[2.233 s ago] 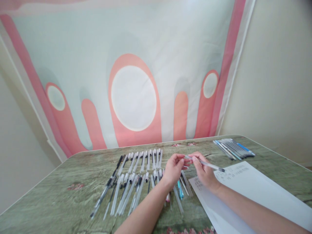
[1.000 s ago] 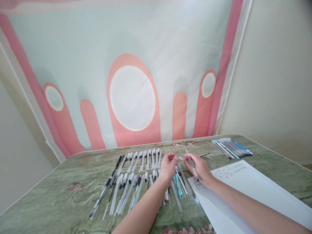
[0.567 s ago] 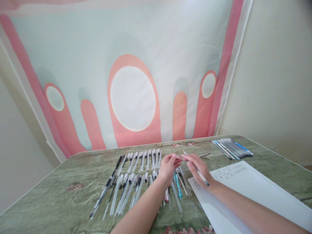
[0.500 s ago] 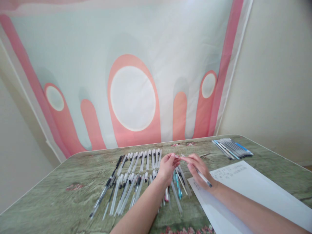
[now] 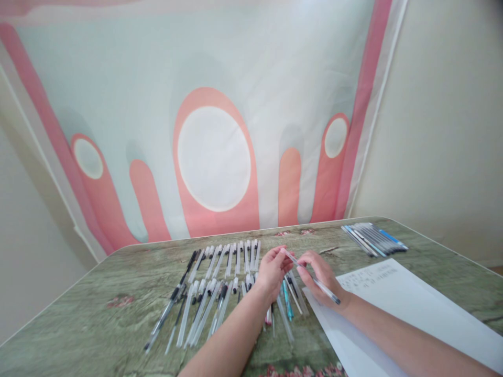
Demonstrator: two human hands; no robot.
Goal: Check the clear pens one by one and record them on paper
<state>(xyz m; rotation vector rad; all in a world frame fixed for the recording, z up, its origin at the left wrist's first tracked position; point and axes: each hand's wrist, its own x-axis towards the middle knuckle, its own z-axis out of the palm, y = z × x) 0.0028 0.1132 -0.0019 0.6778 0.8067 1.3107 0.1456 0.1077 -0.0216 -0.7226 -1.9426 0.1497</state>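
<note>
Holding a slim see-through pen (image 5: 328, 291) in both hands beside the white paper (image 5: 401, 314)

Pinches the pen's far end between thumb and fingertips of the left hand (image 5: 274, 268), with fingers bent inward; cannot tell of anything smaller in that pinch. Grips the smooth, round plastic barrel midway with the right hand (image 5: 319, 280), loosely curled, at the paper's left corner. Slants the pen toward that paper, with a dark end nearest the right wrist.

Left of the paper, on a green-brown, wood-grained table (image 5: 98, 309): thin, straight, frosted tubes in a back row (image 5: 226, 260) and a front row (image 5: 208, 311), many with pale-and-black caps, some with slender dark cores inside. Closer to the paper, a teal pen (image 5: 288, 301). Just beyond the paper's far corner, a neat side-by-side bundle (image 5: 375, 239) of clear and blue pens, greyish inside. On the flat paper, handwriting (image 5: 371, 277), too blurred to read. Well beyond the paper, a softly creased cloth (image 5: 214, 157) with rounded coral shapes.
</note>
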